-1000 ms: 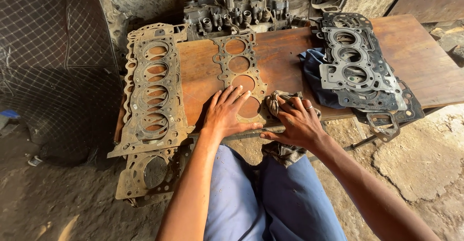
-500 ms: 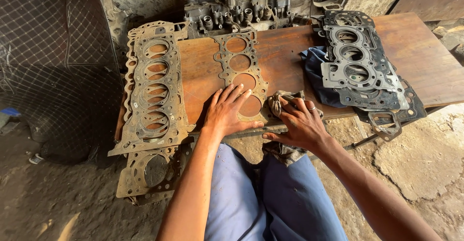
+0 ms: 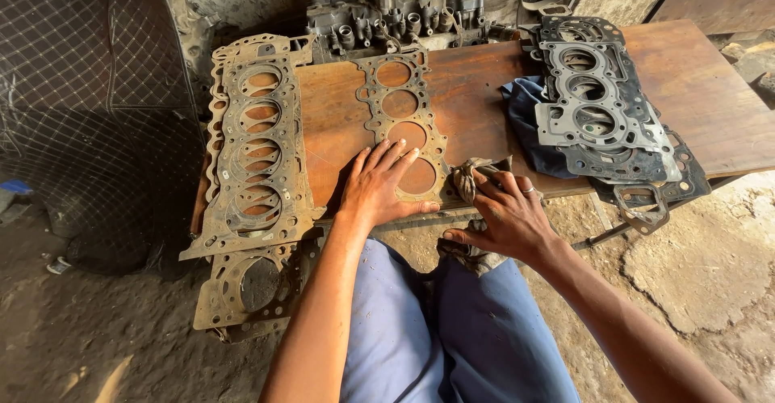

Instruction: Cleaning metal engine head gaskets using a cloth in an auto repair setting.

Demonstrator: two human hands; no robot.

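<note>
At six o'clock the right hand [image 3: 507, 219] has slid its bunched rag [image 3: 476, 175] slightly nearer, fingers closed over it, while the left hand [image 3: 379, 186] stays flat, fingers spread, on the rusty gasket [image 3: 401, 112], wooden board [image 3: 484, 96] beyond at twelve.

Inventory, approx.:
- Hands: 2, i.e. left hand [image 3: 378, 186] and right hand [image 3: 507, 216].
- Rusty gasket [image 3: 406, 120], 4 bores: 1, centre of table [image 3: 710, 104].
- Left gasket stack [image 3: 254, 149]: at least 2 pcs, exact qty unclear.
- Grey gasket stack [image 3: 596, 100]: 3+ pcs.
- Rag [image 3: 472, 177]: 1.
- Blue cloth [image 3: 529, 120]: 1.
- Engine head [image 3: 395, 11]: 1.
</note>
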